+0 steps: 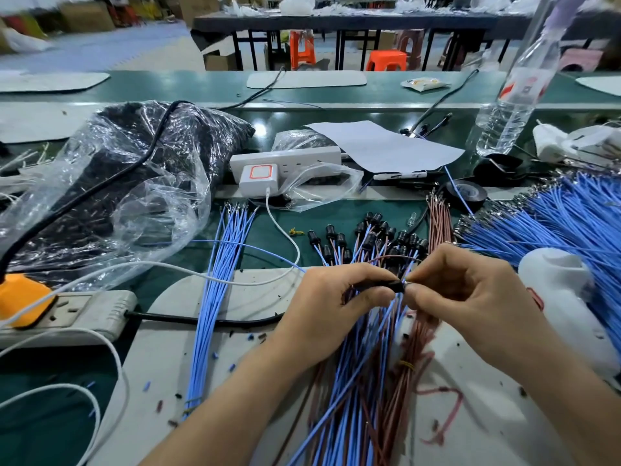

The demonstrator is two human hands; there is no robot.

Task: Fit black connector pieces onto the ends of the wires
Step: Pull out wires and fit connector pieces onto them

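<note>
Nearest, both forearms come up from the bottom edge over a bundle (pixel 349 391) of blue and brown wires lying on a pale mat (pixel 208 331). Above the bundle the two hands meet, fingertips almost touching.

The left hand (pixel 336 297) is palm-down with the wrist bent inward, thumb and forefinger pinched round a black connector (pixel 393 286). The connector lies roughly level, its long axis running left to right and its free end facing the right hand (pixel 470 294). That hand is turned thumb-side up with fingers curled. Its thumb and forefinger pinch the tip of a wire (pixel 395 256) right at the connector's mouth, and the wire arcs up and back behind the knuckles. I cannot tell whether the metal tip is already inside the connector, since the fingertips hide the joint.

The coming move looks like a short push along that left-right axis, the right hand feeding leftward while the left holds steady. Both hands are equally near, so lining up tip and mouth matters most.

Just beyond the hands lies a cluster of finished leads (pixel 369 235) with black connectors on. Left of these are loose blue wires (pixel 225 264), and to the right a big blue heap (pixel 571 223). Farther back stand a socket strip (pixel 285 159), a bag (pixel 134 169) of dark parts and a bottle (pixel 514 105)
</note>
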